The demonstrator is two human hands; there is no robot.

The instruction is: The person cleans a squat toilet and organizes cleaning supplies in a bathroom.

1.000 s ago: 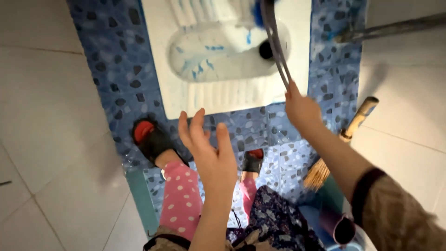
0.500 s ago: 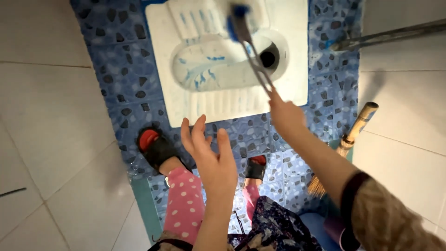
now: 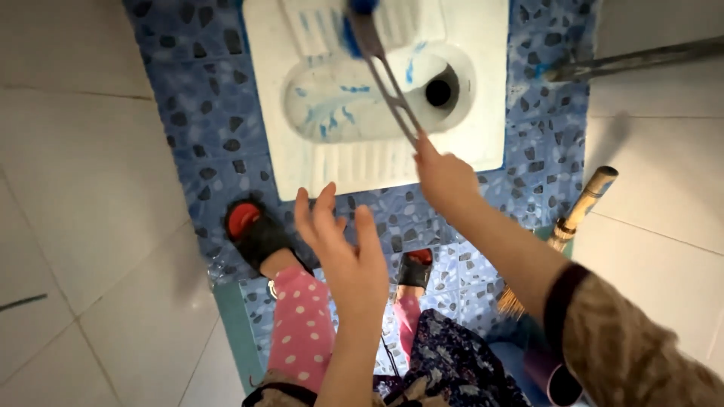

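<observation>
On the far left lie pale floor tiles, bordered by a raised step of blue speckled tiles. My left foot stands on that step in a black sandal with a red toe, the pink polka-dot trouser leg rising above it. My left hand is held in the air above the step, fingers spread and loose, gripping nothing and touching nothing. Beyond it sits the white squat toilet pan, its bowl streaked with blue cleaner. My right hand is closed around the end of the grey handle of a toilet brush, whose blue head rests on the upper ribbed footrest, left of the drain hole. To the right, a broom leans against the step's edge, near my right forearm.
</observation>
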